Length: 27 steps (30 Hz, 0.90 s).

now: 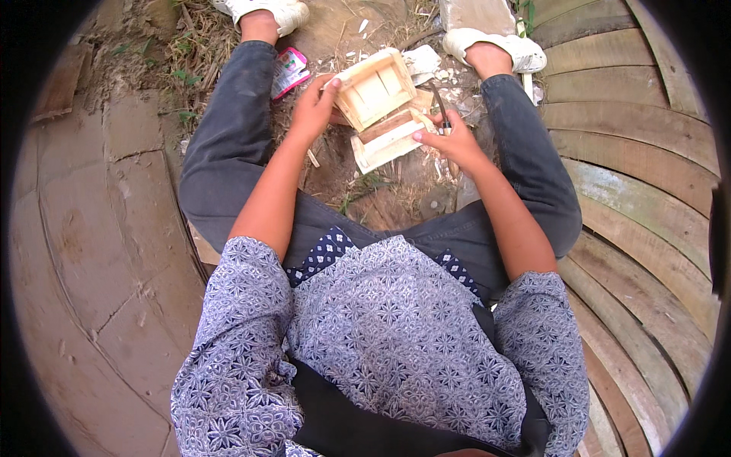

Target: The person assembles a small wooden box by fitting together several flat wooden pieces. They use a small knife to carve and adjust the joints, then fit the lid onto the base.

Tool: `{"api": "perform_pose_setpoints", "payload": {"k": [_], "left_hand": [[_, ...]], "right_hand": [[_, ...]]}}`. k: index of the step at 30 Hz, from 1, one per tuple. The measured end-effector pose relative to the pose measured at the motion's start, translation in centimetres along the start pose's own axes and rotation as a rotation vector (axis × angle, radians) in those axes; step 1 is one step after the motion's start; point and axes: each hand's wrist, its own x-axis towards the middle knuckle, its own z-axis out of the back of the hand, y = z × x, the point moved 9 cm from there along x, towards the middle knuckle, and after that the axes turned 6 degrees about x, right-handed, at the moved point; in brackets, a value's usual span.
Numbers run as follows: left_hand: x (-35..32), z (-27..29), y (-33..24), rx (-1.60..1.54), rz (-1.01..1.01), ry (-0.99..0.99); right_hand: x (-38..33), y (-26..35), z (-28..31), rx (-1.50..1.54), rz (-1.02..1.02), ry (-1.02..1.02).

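In front of me is a pale wooden box in two hollow parts: an upper tray-like part [375, 87] with its inside facing up, and a lower part [388, 145] nearer to me. Whether the two are joined I cannot tell. My left hand [312, 108] grips the upper part by its left edge, thumb on the rim. My right hand [454, 142] is closed round a curved knife [439, 103], its dark blade pointing away from me. The right thumb presses on the right end of the lower part.
White wood chips [449, 78] litter the dirt between my feet. A pink-edged packet [290, 72] lies by my left shin. Curving wooden planks [632, 129] line the right side; cracked brown paving [99, 251] covers the left. A pale block [477, 15] stands beyond my right shoe.
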Motion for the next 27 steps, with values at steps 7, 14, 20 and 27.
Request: {"api": "perform_pose_setpoints", "payload": {"k": [7,14,20,27], "left_hand": [[1.2,0.6,4.2,0.054,0.171,0.004],[1.8,0.8,5.2,0.029,0.171,-0.011],[0.4,2.7,0.3,0.869,-0.160,-0.333],[-10.4,-10.3,-9.8,0.711,-0.729,0.429]], "right_hand": [[-0.5,0.8,-0.6,0.011,0.087,0.133],[0.0,0.1,1.3,0.172,-0.062,0.088],[0.8,-0.8,2.8,0.123,-0.069,0.042],[0.7,0.8,4.8,0.275,-0.140,-0.023]]}}
